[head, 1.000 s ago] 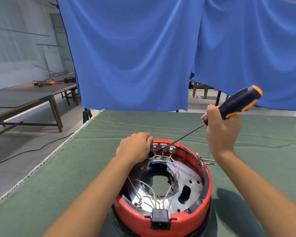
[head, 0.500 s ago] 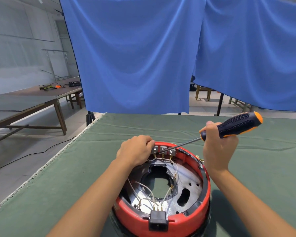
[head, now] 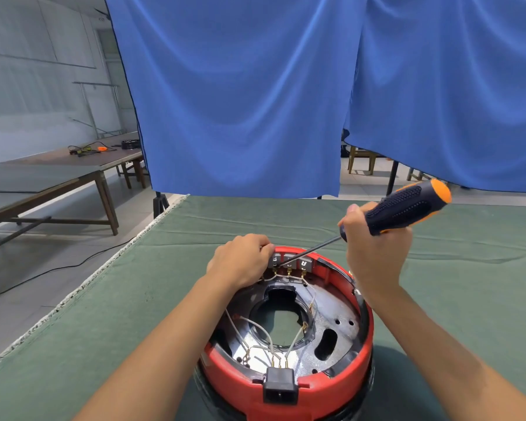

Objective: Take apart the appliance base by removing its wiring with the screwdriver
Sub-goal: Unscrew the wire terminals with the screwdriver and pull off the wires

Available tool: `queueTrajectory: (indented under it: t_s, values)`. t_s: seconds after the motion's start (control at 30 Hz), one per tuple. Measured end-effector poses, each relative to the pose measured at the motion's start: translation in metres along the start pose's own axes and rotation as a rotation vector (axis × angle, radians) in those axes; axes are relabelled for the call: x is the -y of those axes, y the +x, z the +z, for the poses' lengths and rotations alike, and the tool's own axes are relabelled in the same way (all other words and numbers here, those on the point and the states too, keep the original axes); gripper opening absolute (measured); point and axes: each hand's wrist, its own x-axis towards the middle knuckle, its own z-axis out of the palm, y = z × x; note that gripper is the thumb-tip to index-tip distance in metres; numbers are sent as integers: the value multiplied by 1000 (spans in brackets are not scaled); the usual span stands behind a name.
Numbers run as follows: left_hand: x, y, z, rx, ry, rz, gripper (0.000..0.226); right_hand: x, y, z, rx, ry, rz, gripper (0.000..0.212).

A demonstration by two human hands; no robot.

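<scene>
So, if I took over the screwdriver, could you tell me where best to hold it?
Grip the screwdriver by its thick, ribbed black-and-orange handle, coming from the right. The thin shaft slants down-left to the terminals, so its handle end stays clear.

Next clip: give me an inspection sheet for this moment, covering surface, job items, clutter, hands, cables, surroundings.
Surface: green cloth covers the table.
Job's things: red appliance base open side up; white wiring still inside; screwdriver tip at the far terminal blocks.
Clutter: nothing seen.
Hands: left hand grips the base rim beside the terminals; right hand holds the screwdriver.
Cables: black cable on the floor.
Surroundings: blue curtain; wooden bench at left.
</scene>
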Motion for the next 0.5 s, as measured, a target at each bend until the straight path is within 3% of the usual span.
queueTrajectory:
  t_s: [0.5]
  values:
    - [1, 2, -1, 5, -10, 14, 27, -15, 59, 30, 90, -255, 72, 29]
